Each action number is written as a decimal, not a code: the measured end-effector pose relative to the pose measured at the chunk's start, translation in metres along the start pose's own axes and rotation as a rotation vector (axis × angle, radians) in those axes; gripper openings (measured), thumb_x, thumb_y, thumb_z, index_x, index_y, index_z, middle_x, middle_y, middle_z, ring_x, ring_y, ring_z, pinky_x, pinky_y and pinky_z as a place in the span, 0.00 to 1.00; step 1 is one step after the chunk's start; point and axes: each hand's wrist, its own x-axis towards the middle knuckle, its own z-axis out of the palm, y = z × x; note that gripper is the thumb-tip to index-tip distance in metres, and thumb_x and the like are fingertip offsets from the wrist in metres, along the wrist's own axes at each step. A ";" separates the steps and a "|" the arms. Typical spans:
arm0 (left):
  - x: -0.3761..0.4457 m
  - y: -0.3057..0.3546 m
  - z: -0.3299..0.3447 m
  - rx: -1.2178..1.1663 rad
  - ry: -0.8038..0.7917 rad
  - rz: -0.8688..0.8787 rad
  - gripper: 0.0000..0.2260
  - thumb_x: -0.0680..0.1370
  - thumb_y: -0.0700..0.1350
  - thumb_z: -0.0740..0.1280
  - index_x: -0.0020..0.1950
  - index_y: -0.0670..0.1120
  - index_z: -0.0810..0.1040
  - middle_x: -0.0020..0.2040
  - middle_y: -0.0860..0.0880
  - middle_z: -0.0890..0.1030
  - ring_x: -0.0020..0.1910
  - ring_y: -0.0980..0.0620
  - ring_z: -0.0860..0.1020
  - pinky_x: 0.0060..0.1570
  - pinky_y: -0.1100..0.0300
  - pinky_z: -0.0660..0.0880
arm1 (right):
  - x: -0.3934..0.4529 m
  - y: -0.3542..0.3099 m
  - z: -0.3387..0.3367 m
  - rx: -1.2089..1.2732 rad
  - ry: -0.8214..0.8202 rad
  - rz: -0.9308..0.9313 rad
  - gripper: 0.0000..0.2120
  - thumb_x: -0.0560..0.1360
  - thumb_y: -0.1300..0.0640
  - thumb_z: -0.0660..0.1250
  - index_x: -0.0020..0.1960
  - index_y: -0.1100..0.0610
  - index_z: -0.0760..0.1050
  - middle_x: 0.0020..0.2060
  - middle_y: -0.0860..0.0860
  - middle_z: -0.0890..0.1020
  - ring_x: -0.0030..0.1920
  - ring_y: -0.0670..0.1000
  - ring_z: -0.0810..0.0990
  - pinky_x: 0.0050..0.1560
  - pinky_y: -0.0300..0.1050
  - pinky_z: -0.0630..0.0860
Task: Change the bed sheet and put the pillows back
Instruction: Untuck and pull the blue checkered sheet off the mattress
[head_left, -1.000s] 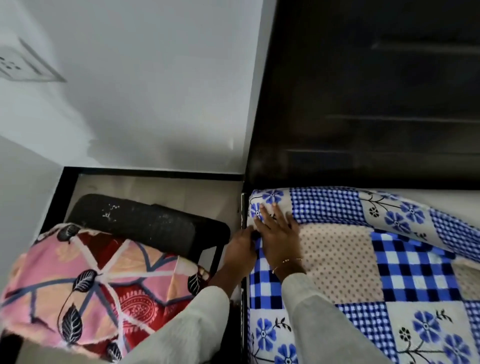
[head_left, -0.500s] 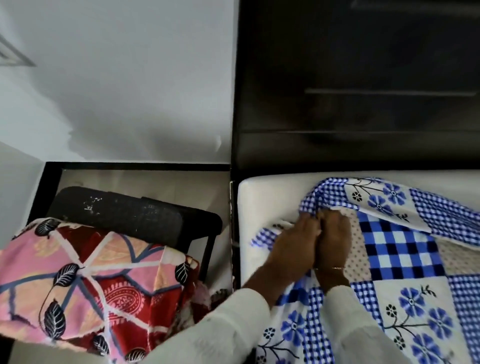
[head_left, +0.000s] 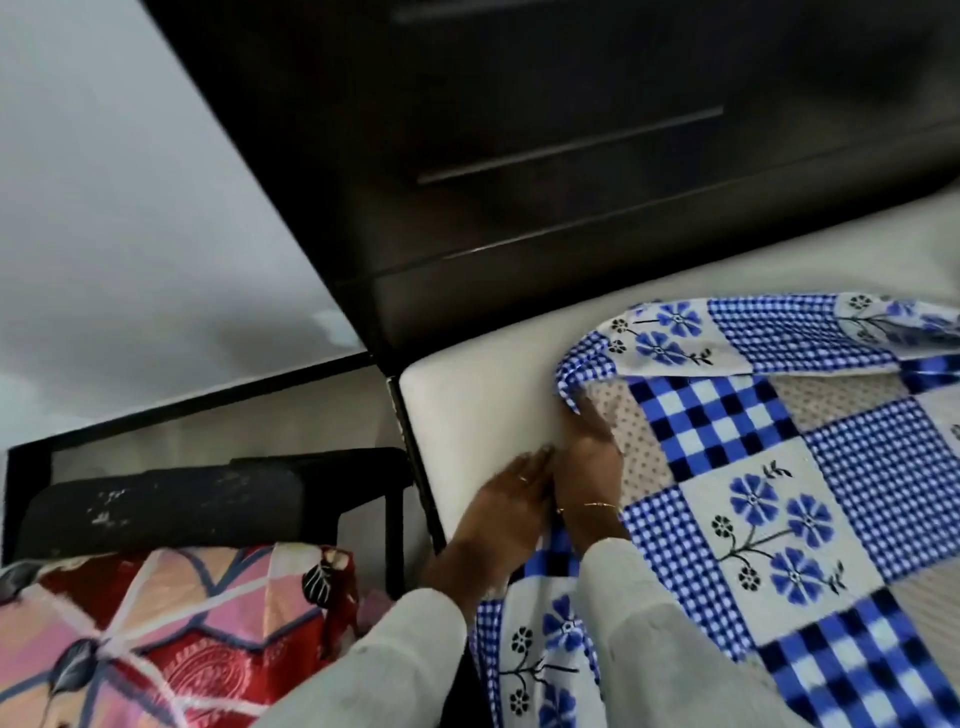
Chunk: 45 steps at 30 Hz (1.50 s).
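A person's two hands meet at the lower centre of the frame, on the corner of a bed. The blue-and-white patchwork cotton bed sheet (head_left: 753, 467), printed with checks and blue flowers, fills the right and lower right, its corner peeled back so the bare cream mattress (head_left: 483, 400) shows at centre. The right hand (head_left: 589, 457) is grasping a fold of the sheet's edge. The left hand (head_left: 511, 493) lies beside it, fingers fairly straight on the mattress against the sheet's edge; whether it pinches any cloth cannot be told.

Likely risks: the sheet seems tucked down the mattress side below the hands, so a sharp pull could snag or strain it there. Loose fabric may drag across the floor.

Room is tight on the left. A dark bed-frame edge (head_left: 410, 457) runs just beside the left wrist. A black padded chair (head_left: 171, 499) stands near, at lower left, draped with a pink-and-red patterned cloth (head_left: 171, 634). A dark wooden headboard (head_left: 571, 156) blocks the top of the frame. Open space lies to the right, across the mattress.
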 end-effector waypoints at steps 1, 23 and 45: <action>0.012 0.013 -0.002 -0.038 0.008 0.015 0.14 0.64 0.46 0.67 0.46 0.44 0.85 0.49 0.47 0.84 0.46 0.50 0.83 0.51 0.61 0.72 | 0.002 0.008 -0.011 0.065 0.111 0.051 0.22 0.66 0.78 0.63 0.60 0.68 0.75 0.57 0.64 0.78 0.54 0.61 0.80 0.55 0.47 0.75; 0.054 0.177 -0.038 0.002 -0.223 -0.098 0.28 0.72 0.43 0.66 0.71 0.38 0.66 0.71 0.36 0.66 0.70 0.37 0.65 0.64 0.43 0.67 | -0.136 0.105 -0.131 0.219 0.168 0.325 0.21 0.72 0.56 0.57 0.60 0.63 0.77 0.57 0.68 0.77 0.56 0.67 0.77 0.54 0.61 0.75; -0.279 0.790 -0.110 -0.490 -0.362 1.088 0.18 0.70 0.43 0.55 0.52 0.37 0.79 0.48 0.42 0.83 0.49 0.45 0.82 0.52 0.53 0.77 | -0.789 0.233 -0.412 0.026 0.823 1.137 0.24 0.68 0.55 0.50 0.46 0.68 0.80 0.43 0.65 0.82 0.42 0.63 0.82 0.43 0.51 0.79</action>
